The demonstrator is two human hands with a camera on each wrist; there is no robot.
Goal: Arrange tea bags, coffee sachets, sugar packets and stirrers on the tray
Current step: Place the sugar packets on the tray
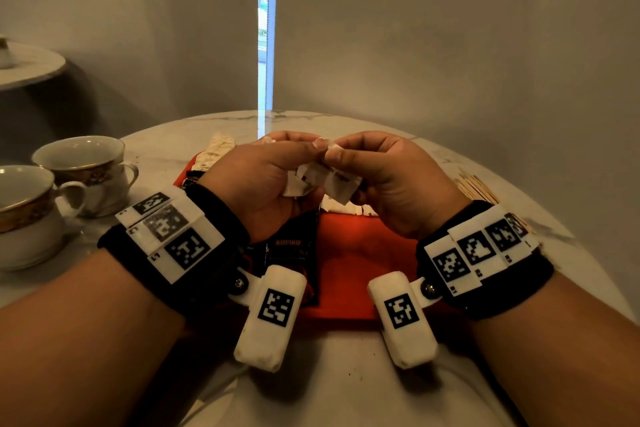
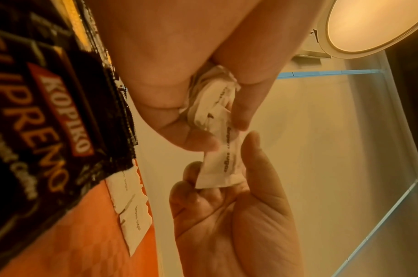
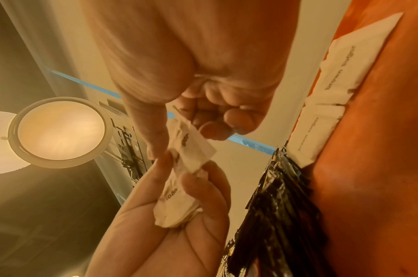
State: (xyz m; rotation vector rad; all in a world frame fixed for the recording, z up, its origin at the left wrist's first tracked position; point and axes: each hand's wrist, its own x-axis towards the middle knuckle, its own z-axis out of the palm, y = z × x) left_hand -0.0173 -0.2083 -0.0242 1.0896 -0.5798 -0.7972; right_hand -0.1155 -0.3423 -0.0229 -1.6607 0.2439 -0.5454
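Sugar packets (image 1: 320, 180), white paper and printed "brown sugar", are held in a small bunch above the orange tray (image 1: 360, 253), at the 12 o'clock side of the head view's table centre. The left hand (image 1: 263, 184) grips the crumpled bulk of the bunch: its fingers curl around the paper against the palm, and the thumb presses on top. The right hand (image 1: 391, 184) pinches one packet (image 2: 221, 165) at the edge nearest it, thumb on one face and forefinger on the other, with the remaining fingers curled below. The two thumbs nearly touch at the 12 o'clock edge of the bunch. In the left wrist view, the pinched packet extends from the left fingers (image 2: 193, 138) towards 6 o'clock into the right fingertips.

Further sugar packets (image 3: 341, 75) lie flat on the tray, side by side along its far edge. Black coffee sachets (image 1: 294, 246) marked "KOPIKO" lie on the tray at 9 o'clock from those packets, beneath the left wrist. Wooden stirrers (image 1: 474, 185) lie on the marble table (image 1: 346, 392) at 3 o'clock from the tray. Two gold-trimmed cups (image 1: 62, 194) stand on the table at 9 o'clock.
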